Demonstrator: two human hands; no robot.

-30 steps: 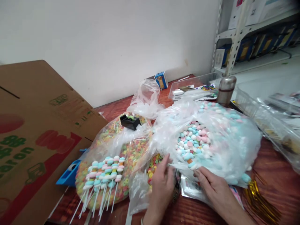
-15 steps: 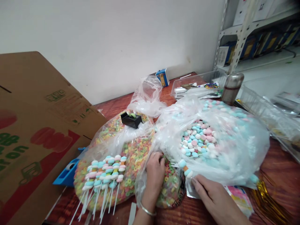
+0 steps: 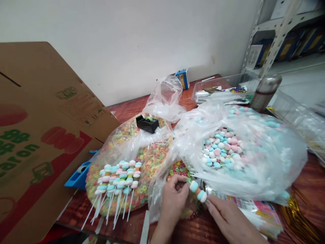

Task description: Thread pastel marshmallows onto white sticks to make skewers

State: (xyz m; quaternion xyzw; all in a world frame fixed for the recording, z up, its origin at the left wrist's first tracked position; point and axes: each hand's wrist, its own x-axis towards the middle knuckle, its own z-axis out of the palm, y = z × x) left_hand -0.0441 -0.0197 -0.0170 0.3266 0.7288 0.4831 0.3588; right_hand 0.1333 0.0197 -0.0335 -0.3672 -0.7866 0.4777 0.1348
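Observation:
My right hand pinches the lower end of a marshmallow skewer, blue and white puffs with an orange piece between them. At the skewer's upper tip, my left hand is closed in a pinch; what its fingers hold is hidden. Just behind it lies an opened clear bag of small coloured rings. A large plastic bag of pink, blue and white marshmallows spreads out beyond my right hand, with loose white sticks along its near edge.
Several finished skewers rest on a bigger bag of rings, along with a black tape dispenser. A cardboard box stands at left beside a blue tape dispenser. Clear trays and a metal flask are behind.
My left hand has come out of the small ring bag and moved right to the skewer's tip. The skewer stays in my right hand. The view has shifted slightly.

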